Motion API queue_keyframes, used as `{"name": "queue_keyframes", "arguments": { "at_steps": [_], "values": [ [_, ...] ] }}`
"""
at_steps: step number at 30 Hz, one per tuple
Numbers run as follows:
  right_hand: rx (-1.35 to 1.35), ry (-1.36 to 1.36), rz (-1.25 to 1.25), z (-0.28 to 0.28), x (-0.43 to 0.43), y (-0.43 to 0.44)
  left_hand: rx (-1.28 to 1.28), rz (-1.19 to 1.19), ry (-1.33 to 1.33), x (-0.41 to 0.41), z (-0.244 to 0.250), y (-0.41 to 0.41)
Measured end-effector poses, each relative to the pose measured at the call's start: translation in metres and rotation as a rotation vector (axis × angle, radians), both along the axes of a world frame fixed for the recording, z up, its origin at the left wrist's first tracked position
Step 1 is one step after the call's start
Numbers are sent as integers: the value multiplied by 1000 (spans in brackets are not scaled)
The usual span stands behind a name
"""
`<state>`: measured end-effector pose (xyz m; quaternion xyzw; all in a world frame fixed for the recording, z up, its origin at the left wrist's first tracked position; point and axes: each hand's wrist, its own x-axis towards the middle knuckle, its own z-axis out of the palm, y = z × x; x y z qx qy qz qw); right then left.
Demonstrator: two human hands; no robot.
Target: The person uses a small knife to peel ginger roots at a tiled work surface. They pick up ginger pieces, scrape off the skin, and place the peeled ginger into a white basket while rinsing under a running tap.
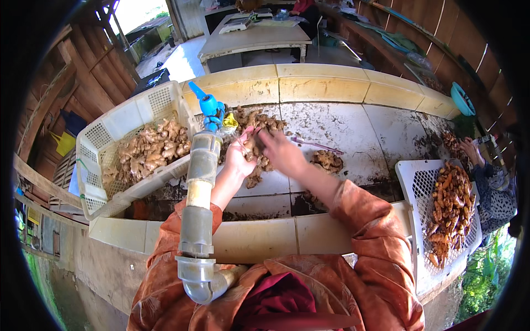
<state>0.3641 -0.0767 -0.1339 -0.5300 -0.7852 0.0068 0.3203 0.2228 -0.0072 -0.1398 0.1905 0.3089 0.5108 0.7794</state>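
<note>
My left hand [239, 160], palm up, holds a knobbly piece of ginger root [250, 149] low over the white-tiled basin [331, 120]. Over that piece is my right hand [285, 154], blurred by motion; something dark shows near its fingertips, and whether it grips anything I cannot tell. Soil-covered ginger [265, 121] lies heaped just beyond my hands. To the right of them rests a smaller clump of ginger [328, 161]. A thin purple stick-like tool [318, 145], perhaps a toothbrush, lies on the tiles behind that clump.
A grey pipe [196, 227] with a blue tap [209, 105] rises beside my left forearm. Left stands a cream plastic crate [93, 165] of cleaner ginger [153, 151]. At right, a white crate [408, 176] carries orange-brown rhizomes [451, 211]; another person's hand [471, 149] is beyond.
</note>
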Motion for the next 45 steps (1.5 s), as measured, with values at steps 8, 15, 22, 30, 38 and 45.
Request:
{"name": "queue_keyframes", "arguments": {
  "at_steps": [8,15,22,30,38,45],
  "values": [
    [-58,31,-15,25,-8,-10,67,57,-15,4,4,-3],
    [-97,13,165,10,-9,-16,106,45,-282,-1,0,2],
    [-104,-94,185,16,-2,-4,123,-12,-209,5,-2,-10],
    [-84,-141,153,16,6,0,-36,-148,-106,7,2,-13],
    [-1101,728,37,-16,78,47,372,-599,169,-12,14,6],
    [-946,288,159,-46,59,43,295,-327,424,-24,25,10]
  ]
}}
